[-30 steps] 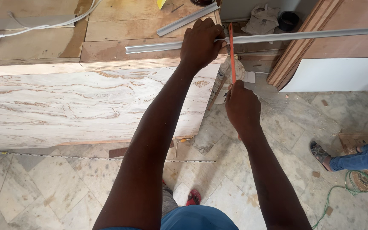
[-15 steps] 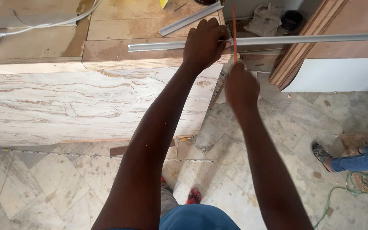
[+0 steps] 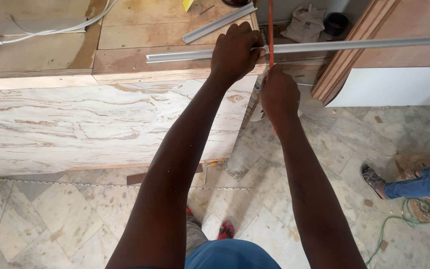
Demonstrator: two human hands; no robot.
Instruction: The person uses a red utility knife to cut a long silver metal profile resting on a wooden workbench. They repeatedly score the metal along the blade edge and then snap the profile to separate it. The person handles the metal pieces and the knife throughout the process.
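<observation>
Left hand: my left hand [image 3: 235,52] is pressed down flat-ish on the long silver aluminium channel strip [image 3: 324,46], fingers curled over it and pinning it to the bench edge.
Right hand: my right hand [image 3: 278,94] is closed round the handle of the thin orange-framed hacksaw [image 3: 270,30], knuckles up, just beside the left hand.
Saw: it stands nearly upright across the strip, meeting it right next to my left fingers. Can't make out the teeth from here.
Strip: lies crosswise on the raw plywood workbench [image 3: 51,65], its right end sticking out well past the bench edge into open air.
Bench top: a second short aluminium offcut [image 3: 220,22] sits further back, tilted; a white cable [image 3: 51,30] runs off to the left.
Floor: pale patterned tiles [image 3: 51,219], a thin metal rod [image 3: 125,185] lying along the bench foot.
Far right: another person's sandalled foot [image 3: 374,177] and blue trouser leg [image 3: 424,182], well apart from me.
</observation>
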